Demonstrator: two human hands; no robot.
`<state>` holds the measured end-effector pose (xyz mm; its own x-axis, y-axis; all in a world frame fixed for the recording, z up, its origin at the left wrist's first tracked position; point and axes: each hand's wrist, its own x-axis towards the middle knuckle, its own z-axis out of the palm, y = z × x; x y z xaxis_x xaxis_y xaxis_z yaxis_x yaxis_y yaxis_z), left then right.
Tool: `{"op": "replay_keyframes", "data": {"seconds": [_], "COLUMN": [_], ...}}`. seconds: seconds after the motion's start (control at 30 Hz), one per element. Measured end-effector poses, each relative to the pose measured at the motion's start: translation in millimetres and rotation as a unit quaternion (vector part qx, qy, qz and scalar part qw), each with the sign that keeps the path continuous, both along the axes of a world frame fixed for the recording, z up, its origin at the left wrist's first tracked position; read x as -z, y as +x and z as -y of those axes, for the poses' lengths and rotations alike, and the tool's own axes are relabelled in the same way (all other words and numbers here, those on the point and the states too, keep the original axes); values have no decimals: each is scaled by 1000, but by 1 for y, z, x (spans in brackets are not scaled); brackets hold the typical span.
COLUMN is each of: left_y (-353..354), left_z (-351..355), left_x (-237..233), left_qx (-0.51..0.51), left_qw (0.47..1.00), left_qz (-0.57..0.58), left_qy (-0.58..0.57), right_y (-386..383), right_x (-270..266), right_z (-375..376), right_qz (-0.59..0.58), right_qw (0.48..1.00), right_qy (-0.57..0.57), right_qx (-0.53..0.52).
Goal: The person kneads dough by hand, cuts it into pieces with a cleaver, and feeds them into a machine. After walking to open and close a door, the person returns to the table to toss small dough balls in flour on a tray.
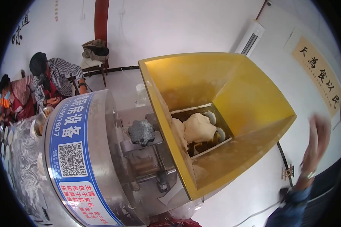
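Note:
My right hand [316,140], in a blue denim sleeve, is raised at the right, apart from the gold-coloured hopper [261,94]. Motion smears its fingers, so I cannot make out whether they are closed or hold anything. A pale lump of dough [199,128] sits at the bottom of the hopper, over the rollers. Beside the hopper is a dark lobed knob [141,132] on the metal machine [102,151]. My left hand is out of view.
At the left, people [58,77] sit by a floury table [24,162] with round dishes. A chair [93,64] with a bag stands by the wall. A plastic bottle [141,94] is behind the hopper. A cable [259,212] runs at lower right.

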<state>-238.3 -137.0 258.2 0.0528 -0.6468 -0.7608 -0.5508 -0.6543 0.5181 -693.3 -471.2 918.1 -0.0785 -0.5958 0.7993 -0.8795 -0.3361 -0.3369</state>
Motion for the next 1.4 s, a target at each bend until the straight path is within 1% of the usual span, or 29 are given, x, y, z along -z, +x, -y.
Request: {"op": "replay_keyframes", "data": {"seconds": [0.03,0.07,0.1,0.13,0.2,0.27,0.3,0.33,0.37,0.4,0.43,0.47,0.5,0.53,0.57,0.63,0.67,0.7,0.77,0.8,0.83,0.9,0.93,1.0,1.03,1.2,1.33,1.37,1.4], "left_y": [-3,-4,-8,-9,-14,-18,-20,-21,-21,-22,-30,-39,-47,-50,-52,-58,-59,-60,-59,-54,-53,-51,-53,-57,-57,-56,-54,-54,-54], "left_z": [-4,-8,-11,-12,-15,-22,-28,-37,-46,-56,-58,-52,-31,-22,-14,-7,-12,-13,-6,-26,-22,-22,-27,-32,-33,-30,-24,-18,-8], "left_x": [0,0,0,0,-1,2,6,13,29,44,39,23,-18,-49,-68,-88,-81,-81,-76,-22,-25,-29,-28,-23,-21,-10,-1,-6,-9], "left_qx": [-19,-33,-45,-52,-58,-52,-32,14,106,203,204,53,-102,-69,-69,-173,-197,-199,-201,-359,-362,-335,-337,-391,-390,-359,-335,-332,-305], "left_qw": [1000,999,999,998,997,996,995,988,957,882,883,969,993,995,995,978,964,963,976,912,911,930,930,903,903,913,914,913,930], "left_qz": [-3,-4,-10,-12,-17,-12,-3,16,56,124,118,44,-30,-2,0,-79,-115,-116,-59,-197,-196,-149,-146,-178,-180,-192,-226,-236,-207], "left_qy": [-4,-8,-13,-21,-40,-68,-98,-155,-263,-407,-406,-236,-52,-71,-76,-80,-138,-138,-50,-7,-11,13,16,8,9,13,8,11,6], "right_y": [18,56,78,100,126,138,142,143,145,148,151,152,151,150,149,148,147,146,142,140,139,137,136,134,134,134,131,130,131], "right_x": [-23,-50,-50,-42,-3,40,52,62,68,69,70,71,71,72,69,57,52,49,41,40,41,43,44,44,43,40,42,42,42], "right_z": [32,59,90,109,146,161,163,162,160,158,154,151,150,151,152,150,149,147,147,149,151,155,157,159,159,153,152,153,152], "right_qz": [-124,-282,-284,-313,-450,-496,-499,-522,-542,-543,-540,-535,-534,-540,-547,-536,-525,-526,-496,-497,-494,-489,-486,-479,-479,-480,-496,-496,-496], "right_qw": [984,920,876,829,746,735,733,707,679,677,687,698,698,705,712,718,721,720,724,725,727,726,726,727,725,724,722,720,720], "right_qy": [74,202,303,387,391,362,361,394,428,432,424,415,415,396,374,375,383,382,406,402,394,389,386,386,391,388,382,384,383], "right_qx": [-104,-185,-246,-257,-296,-288,-289,-270,-249,-246,-240,-234,-233,-233,-232,-236,-242,-242,-255,-257,-269,-286,-295,-305,-303,-308,-295,-298,-299]}}
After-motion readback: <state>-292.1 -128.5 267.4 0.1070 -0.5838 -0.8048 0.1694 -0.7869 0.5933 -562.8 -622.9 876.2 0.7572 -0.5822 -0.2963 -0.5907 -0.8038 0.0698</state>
